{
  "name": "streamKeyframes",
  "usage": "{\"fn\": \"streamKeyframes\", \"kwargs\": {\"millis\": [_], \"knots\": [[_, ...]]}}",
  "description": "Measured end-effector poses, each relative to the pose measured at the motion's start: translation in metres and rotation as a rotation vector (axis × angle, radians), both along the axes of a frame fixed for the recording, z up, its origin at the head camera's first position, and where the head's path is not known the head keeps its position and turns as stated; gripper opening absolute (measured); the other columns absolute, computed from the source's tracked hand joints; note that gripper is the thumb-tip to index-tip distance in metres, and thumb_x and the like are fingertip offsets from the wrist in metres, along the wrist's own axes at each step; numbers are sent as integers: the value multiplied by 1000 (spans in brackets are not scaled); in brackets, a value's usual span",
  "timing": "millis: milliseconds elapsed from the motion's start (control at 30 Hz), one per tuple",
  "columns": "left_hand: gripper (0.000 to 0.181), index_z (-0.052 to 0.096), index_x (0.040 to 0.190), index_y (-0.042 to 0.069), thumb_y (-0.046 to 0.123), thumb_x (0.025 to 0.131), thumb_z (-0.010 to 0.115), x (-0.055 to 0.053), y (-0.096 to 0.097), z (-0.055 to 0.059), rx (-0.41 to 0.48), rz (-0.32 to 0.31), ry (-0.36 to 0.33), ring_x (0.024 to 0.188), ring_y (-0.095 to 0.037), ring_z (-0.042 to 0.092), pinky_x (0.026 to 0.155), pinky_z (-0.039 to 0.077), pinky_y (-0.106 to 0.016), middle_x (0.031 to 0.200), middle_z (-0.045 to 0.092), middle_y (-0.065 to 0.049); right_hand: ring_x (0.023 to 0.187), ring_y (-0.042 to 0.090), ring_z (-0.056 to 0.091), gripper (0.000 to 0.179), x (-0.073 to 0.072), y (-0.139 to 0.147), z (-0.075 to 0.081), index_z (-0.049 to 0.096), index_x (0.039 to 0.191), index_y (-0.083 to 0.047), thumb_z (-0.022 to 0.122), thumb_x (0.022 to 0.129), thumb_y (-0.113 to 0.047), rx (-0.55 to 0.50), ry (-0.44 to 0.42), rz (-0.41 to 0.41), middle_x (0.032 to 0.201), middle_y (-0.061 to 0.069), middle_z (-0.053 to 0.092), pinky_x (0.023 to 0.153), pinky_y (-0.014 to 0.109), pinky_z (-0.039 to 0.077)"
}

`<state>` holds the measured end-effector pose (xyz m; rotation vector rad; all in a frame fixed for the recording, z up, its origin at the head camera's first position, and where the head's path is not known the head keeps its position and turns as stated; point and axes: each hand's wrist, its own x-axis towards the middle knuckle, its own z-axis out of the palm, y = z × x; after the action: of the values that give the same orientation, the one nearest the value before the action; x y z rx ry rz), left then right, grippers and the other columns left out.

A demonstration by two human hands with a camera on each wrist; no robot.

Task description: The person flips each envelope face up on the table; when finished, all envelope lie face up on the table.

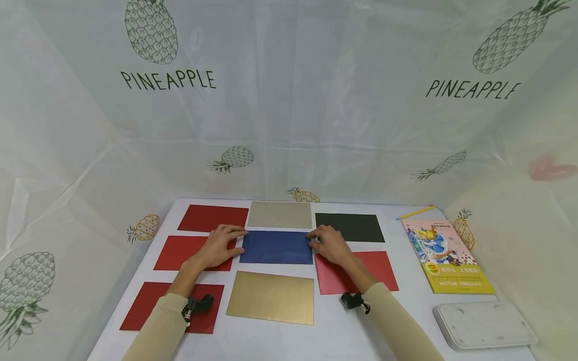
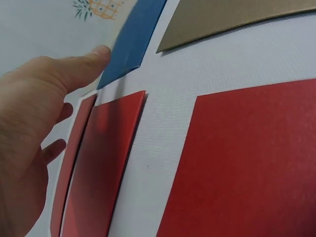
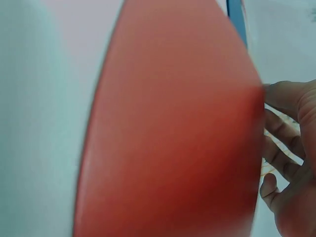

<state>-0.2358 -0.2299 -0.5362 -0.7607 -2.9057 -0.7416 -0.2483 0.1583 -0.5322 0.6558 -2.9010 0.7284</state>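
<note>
A flat blue rectangular card lies in the middle of the table, between my two hands. My left hand touches its left edge with extended index finger and thumb, above a red card. At the opposite edge, the fingers of my right hand rest on the card, the hand slightly bent. In the left wrist view the thumb reaches the end of the blue card. A lighter red card fills most of the right wrist view, where the right hand shows loosely bent fingers.
Around the blue card lie a beige card, a black card, a gold card and several red ones. To the right are a yellow pencil, a picture book and a white slab-like object. Pineapple-printed sheeting encloses the table.
</note>
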Motion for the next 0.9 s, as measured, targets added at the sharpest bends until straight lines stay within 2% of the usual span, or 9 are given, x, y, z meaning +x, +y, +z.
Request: {"fn": "streamKeyframes", "kwargs": {"millis": [133,267,433,633,767,900], "knots": [[53,65,135,21,31,86,81,3,0,4,24,-14,-1,129,-29,46,104,34,-59,138,59,-6,105,20,58,23,10,0,10,77,114,-21,74,92,-26,-3,11,30,111,-1,67,94,54,44],[43,71,126,25,33,84,82,11,-1,9,20,-46,-15,122,-26,54,101,38,-58,128,65,-2,108,19,58,26,25,0,22,76,115,-21,75,91,-29,-19,4,91,112,-2,67,96,56,42],[37,74,117,30,38,82,83,25,-5,11,-33,-78,-11,117,-20,58,101,40,-56,119,68,6,106,15,55,28,46,4,30,76,116,-20,77,90,-31,-23,-30,191,112,-4,65,92,46,44],[35,75,113,35,37,79,85,42,-14,9,-51,-113,-19,108,-11,58,96,41,-52,110,67,17,106,6,55,27,69,9,29,75,115,-29,77,89,-38,72,-46,335,111,-13,65,92,38,46],[37,75,113,35,36,78,86,48,-19,7,-41,-107,-19,105,-9,57,94,40,-50,108,67,18,105,5,56,25,80,10,26,75,112,-29,78,88,-39,106,-21,454,110,-15,63,93,37,47],[40,75,114,33,36,76,88,53,-23,8,-31,-96,-25,105,-9,57,94,40,-51,109,67,17,108,6,56,27,85,13,22,76,110,-29,79,86,-40,130,-12,496,111,-14,63,97,41,46]]}}
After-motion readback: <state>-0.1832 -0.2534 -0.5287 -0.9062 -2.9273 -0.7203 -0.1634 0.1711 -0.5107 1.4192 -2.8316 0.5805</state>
